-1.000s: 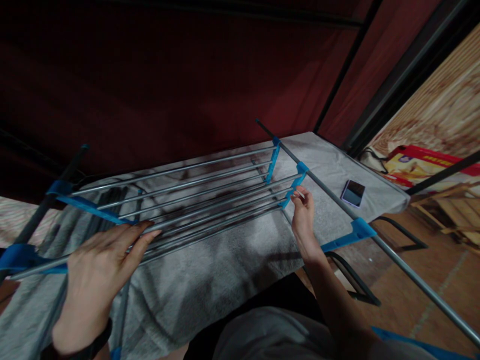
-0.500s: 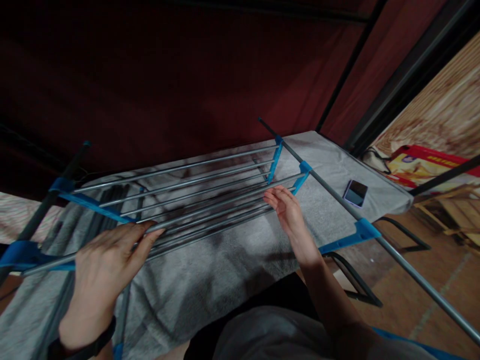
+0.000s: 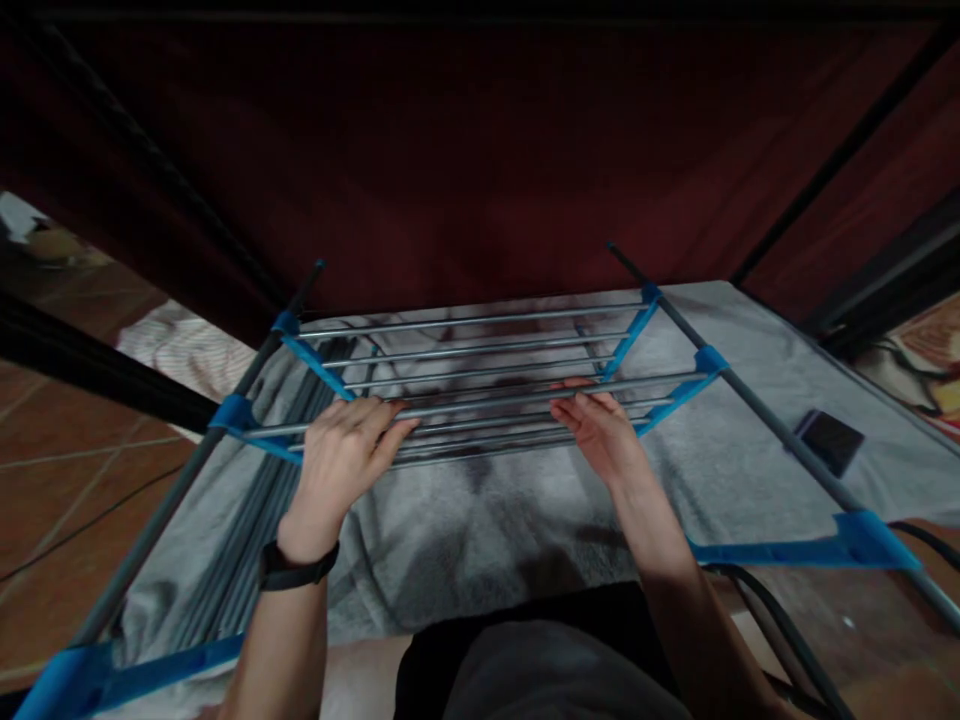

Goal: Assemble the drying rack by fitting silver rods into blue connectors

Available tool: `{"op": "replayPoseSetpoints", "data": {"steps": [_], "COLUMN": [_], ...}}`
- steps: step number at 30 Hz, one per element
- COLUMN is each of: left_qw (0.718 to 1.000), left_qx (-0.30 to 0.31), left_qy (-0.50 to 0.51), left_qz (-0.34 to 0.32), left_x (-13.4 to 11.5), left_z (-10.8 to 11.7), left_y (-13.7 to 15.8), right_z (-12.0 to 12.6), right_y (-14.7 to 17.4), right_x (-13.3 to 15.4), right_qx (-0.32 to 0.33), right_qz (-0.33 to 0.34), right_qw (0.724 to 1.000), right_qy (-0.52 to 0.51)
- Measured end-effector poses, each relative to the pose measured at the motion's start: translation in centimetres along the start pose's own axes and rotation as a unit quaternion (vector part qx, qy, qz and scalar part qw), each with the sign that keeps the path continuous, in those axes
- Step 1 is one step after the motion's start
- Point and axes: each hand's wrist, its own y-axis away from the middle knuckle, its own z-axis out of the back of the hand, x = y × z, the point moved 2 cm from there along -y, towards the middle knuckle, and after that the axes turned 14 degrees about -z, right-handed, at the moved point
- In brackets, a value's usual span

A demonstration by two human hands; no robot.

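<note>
A rack of grey metal tubes with blue plastic connectors (image 3: 709, 362) stands in front of me, two tiers of crossbars between its side poles. My left hand (image 3: 349, 445), a dark band on its wrist, wraps over the left part of the nearest crossbar (image 3: 487, 402). Around the same bar farther right, my right hand (image 3: 600, 430) has its fingers curled, palm turned up. Between the hands the bar runs bare. Nearer to me, another blue connector (image 3: 870, 540) sits on the right pole (image 3: 787, 440), and a matching blue piece (image 3: 82, 680) is at the lower left.
A grey blanket (image 3: 480, 530) lies under the rack. Several loose grey tubes (image 3: 262, 540) rest on it at the left. A dark phone (image 3: 831, 440) lies beyond the right pole. A dark red panel (image 3: 480, 180) rises behind, and tiled floor (image 3: 60, 420) shows at the left.
The view has swung left, so the rack sits more centrally and more floor shows at the left. My right hand has closed around the bar; my left hand stays on it.
</note>
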Motion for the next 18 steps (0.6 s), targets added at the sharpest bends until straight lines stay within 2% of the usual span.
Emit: {"op": "replayPoseSetpoints", "data": {"steps": [8,13,18], "left_qw": [0.999,0.997,0.997], "left_qx": [-0.031,-0.036,-0.036], "left_qy": [-0.040,-0.043,-0.043], "left_qz": [0.018,0.061,0.061], "left_x": [-0.7,0.1,0.7], "left_z": [-0.1,-0.9,-1.2], "left_y": [0.0,0.8,1.2], "right_z": [-0.2,-0.2,-0.1], "right_y": [-0.4,-0.6,-0.7], "right_x": [-0.4,-0.6,-0.8], "right_qx": [-0.023,-0.036,-0.043], "right_qz": [0.048,0.055,0.060], "right_qw": [0.998,0.997,0.997], "right_qy": [0.029,0.029,0.021]}}
